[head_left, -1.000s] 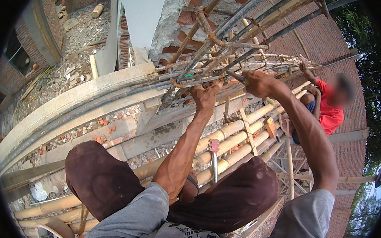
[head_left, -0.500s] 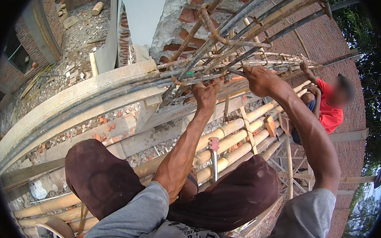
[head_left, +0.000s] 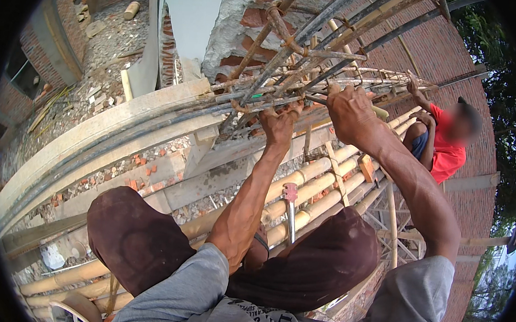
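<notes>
My left hand (head_left: 277, 126) is closed at the lower side of a steel rebar cage (head_left: 263, 89), its fingers curled round a thin bar. Just to its right, my right hand (head_left: 354, 117) is in a fist around a dark metal rod-like tool (head_left: 315, 98); the tool's tip points left into the cage. My fist hides most of the tool, so its exact kind does not show. Rusty stirrups and long grey bars cross above both hands. Between my knees, a tool with a reddish head and shiny metal shaft (head_left: 291, 214) rests by the bamboo poles.
Bamboo poles (head_left: 308, 215) run as a platform beneath me. A curved concrete edge (head_left: 124, 110) sweeps along the left, with rubble beyond. At right a co-worker in a red shirt (head_left: 447, 147) crouches, one hand on the far bars. A brick wall (head_left: 421, 47) rises behind.
My right hand has turned and shifted slightly down and left, its knuckles now facing up. The left hand stays at nearly the same spot on the cage.
</notes>
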`<state>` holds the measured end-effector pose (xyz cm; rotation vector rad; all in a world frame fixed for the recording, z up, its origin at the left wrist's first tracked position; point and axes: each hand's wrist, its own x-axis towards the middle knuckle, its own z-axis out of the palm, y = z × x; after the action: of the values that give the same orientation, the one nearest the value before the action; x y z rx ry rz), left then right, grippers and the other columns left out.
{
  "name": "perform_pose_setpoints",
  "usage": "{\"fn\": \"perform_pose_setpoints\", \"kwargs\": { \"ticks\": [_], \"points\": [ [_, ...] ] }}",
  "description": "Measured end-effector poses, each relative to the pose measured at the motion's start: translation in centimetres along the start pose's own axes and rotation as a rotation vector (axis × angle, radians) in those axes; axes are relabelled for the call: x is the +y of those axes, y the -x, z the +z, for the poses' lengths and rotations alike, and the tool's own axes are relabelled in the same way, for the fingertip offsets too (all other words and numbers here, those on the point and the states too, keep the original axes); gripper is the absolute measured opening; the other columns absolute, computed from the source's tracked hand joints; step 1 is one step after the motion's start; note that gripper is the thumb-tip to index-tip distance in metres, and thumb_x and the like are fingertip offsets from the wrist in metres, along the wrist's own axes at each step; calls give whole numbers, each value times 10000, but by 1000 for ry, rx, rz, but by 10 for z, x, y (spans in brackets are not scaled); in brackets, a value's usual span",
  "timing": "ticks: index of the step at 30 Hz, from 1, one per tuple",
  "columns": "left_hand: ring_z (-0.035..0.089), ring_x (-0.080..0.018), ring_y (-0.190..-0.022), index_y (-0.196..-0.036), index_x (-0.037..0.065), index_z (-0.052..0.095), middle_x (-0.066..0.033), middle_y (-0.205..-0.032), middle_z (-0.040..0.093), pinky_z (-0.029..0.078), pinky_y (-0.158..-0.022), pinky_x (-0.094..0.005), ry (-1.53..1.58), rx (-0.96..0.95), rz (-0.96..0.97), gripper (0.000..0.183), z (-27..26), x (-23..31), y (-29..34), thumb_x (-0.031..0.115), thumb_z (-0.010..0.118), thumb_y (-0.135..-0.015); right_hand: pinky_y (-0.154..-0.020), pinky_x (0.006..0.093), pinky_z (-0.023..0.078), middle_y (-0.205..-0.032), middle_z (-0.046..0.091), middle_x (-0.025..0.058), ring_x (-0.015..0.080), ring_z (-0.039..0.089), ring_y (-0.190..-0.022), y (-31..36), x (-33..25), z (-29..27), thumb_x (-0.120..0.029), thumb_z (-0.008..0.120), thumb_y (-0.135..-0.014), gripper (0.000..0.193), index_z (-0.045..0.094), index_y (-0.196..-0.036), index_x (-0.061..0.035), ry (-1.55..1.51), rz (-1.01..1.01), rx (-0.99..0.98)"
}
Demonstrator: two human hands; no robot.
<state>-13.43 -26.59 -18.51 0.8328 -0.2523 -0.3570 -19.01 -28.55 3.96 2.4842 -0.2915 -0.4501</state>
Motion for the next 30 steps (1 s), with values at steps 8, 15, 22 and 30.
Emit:
{"fn": "perform_pose_setpoints", "kwargs": {
  "ticks": [8,15,22,30],
  "points": [
    [702,-271,-807,-1088,-90,571,-165,-920,679,587,-792,-399,242,4,-78,415,0,4,0,-91,701,-693,-711,394,427,-768,629,144,296,640,-748,-1,-11,-7,-50,617,-736,78,654,-793,-14,186,55,-18],
    [697,-251,-790,-1042,-77,598,-161,-907,684,581,-766,-379,25,28,-86,403,-2,-7,-2,-79,715,-657,-748,445,484,-803,638,190,340,657,-824,-1,11,7,-28,579,-763,99,648,-826,4,-286,79,-83],
    [698,-237,-797,-899,-106,623,-172,-863,694,571,-751,-338,44,45,-168,268,-2,-4,-1,-78,682,-639,-754,457,510,-861,656,239,371,665,-856,-6,25,30,-2,520,-836,144,603,-949,29,-489,141,-159],
    [694,-231,-813,-865,-100,626,-153,-858,692,572,-766,-349,147,15,-70,229,-2,1,1,-73,674,-642,-770,468,491,-808,615,267,430,627,-879,-10,21,33,-20,464,-829,257,558,-1055,56,-547,95,-140]
  ]
}}
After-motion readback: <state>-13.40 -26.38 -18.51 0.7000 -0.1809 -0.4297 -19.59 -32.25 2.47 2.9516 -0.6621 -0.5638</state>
